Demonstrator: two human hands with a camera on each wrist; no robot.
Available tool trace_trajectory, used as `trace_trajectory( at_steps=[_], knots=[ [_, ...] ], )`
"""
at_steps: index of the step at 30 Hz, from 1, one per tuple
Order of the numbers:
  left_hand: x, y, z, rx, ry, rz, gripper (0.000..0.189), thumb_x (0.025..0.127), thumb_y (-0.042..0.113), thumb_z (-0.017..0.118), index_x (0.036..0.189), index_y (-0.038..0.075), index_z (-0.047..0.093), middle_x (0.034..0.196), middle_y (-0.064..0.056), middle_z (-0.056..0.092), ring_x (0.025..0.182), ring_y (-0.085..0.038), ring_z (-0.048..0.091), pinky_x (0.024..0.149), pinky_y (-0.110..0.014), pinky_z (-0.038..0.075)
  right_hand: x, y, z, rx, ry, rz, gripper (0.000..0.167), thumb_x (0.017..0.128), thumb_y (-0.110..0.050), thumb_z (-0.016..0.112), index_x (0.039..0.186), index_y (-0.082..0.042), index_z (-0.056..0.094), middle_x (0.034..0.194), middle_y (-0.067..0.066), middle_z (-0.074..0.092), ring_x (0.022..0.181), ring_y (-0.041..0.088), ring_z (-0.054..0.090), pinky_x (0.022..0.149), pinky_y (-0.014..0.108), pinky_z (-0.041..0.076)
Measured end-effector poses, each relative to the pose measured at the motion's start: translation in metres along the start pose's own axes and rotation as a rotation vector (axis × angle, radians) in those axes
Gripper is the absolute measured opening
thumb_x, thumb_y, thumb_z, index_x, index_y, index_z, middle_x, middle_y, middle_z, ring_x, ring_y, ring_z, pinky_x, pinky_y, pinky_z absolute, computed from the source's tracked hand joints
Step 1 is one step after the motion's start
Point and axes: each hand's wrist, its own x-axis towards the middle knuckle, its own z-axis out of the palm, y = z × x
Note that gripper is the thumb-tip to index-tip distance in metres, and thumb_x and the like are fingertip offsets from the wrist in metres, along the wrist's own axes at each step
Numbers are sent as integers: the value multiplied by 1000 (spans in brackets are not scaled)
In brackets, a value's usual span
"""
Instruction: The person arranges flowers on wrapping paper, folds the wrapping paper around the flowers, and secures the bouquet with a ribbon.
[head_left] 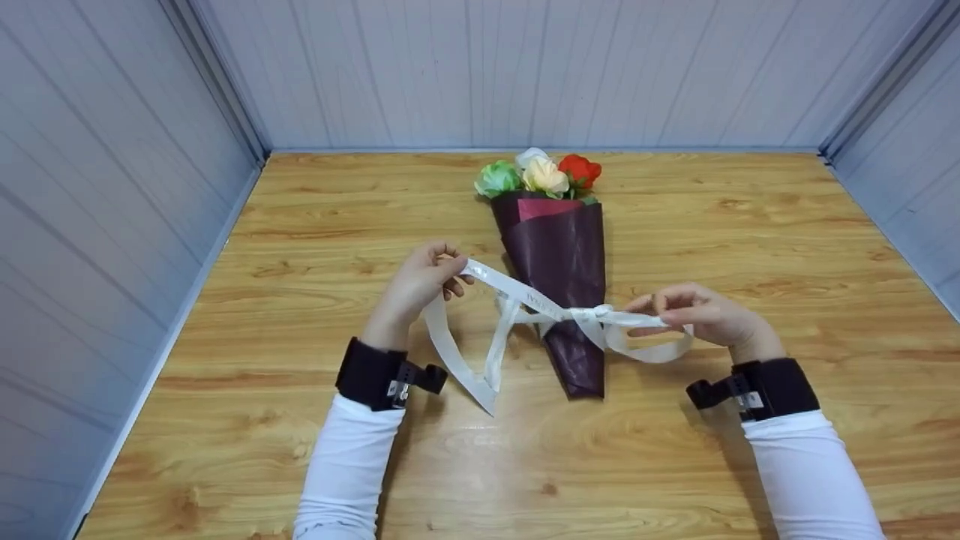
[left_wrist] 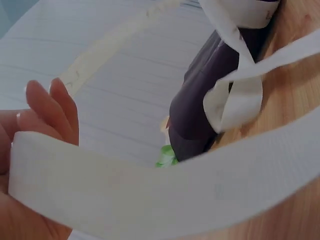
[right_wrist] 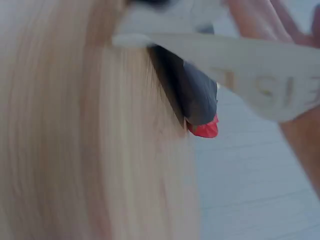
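A bouquet wrapped in dark purple paper [head_left: 559, 255] lies on the wooden table, its green, white, cream and red flowers [head_left: 546, 177] pointing away from me. Around its lower part runs a white ribbon [head_left: 517, 288], knotted near the right edge of the wrap. Left of the bouquet, my left hand [head_left: 424, 281] pinches one stretch of the ribbon between thumb and fingers, and a long tail hangs down from it. On the other side my right hand [head_left: 709, 315] pinches a ribbon loop [head_left: 652, 352]. Printed letters show on the ribbon [right_wrist: 250, 80] in the right wrist view.
The wooden table [head_left: 300, 420] extends around the bouquet. Pale panel walls [head_left: 495, 75] enclose it at the back, left and right. Each wrist wears a black strap [head_left: 373, 373] with a small camera on an arm.
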Motion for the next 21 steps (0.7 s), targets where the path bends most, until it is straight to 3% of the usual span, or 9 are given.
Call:
trace_trajectory(
  at_steps=[4, 8, 11, 15, 17, 21],
  knots=[
    [1, 0, 1, 0, -8, -7, 10, 98, 8, 47, 93, 2, 53, 70, -1, 63, 53, -7, 54, 53, -18, 41, 3, 8, -1, 275, -186, -204, 34, 92, 11, 28, 101, 2, 60, 138, 20, 47, 127, 31, 46, 103, 48, 40],
    [1, -2, 1, -15, 0, -6, 9, 98, 8, 48, 93, 3, 53, 71, -1, 62, 53, -7, 55, 53, -18, 41, 5, 17, -1, 424, -272, -363, 28, 93, 2, 35, 104, 5, 60, 137, 23, 41, 127, 32, 41, 107, 45, 35],
    [0, -2, -1, -15, 3, -9, 8, 98, 8, 48, 93, 4, 53, 70, 0, 62, 53, -7, 55, 53, -18, 41, 3, 20, -1, 508, -284, -501, 27, 91, -2, 39, 104, 8, 60, 128, 22, 44, 120, 31, 38, 107, 43, 32],
    [-1, -2, -3, -7, 2, -24, 8, 98, 7, 47, 96, 2, 52, 70, 0, 62, 54, -8, 55, 53, -18, 42, 0, 19, 2, 627, -264, -699, 26, 90, -7, 44, 100, 11, 60, 110, 19, 50, 89, 23, 45, 87, 28, 36],
    [0, -3, -4, -1, 1, -31, 8, 98, 7, 47, 97, 1, 52, 71, -1, 62, 54, -8, 55, 53, -18, 42, 0, 18, 4, 668, -274, -803, 26, 91, -8, 46, 99, 13, 59, 105, 20, 52, 82, 22, 47, 81, 27, 36],
    [1, -4, -5, 2, 2, -49, 8, 98, 6, 46, 97, 1, 51, 72, -3, 61, 54, -8, 55, 53, -17, 43, 1, 14, 6, 686, -309, -952, 25, 91, -7, 52, 100, 15, 61, 103, 23, 57, 89, 31, 55, 94, 37, 43]
  ],
)
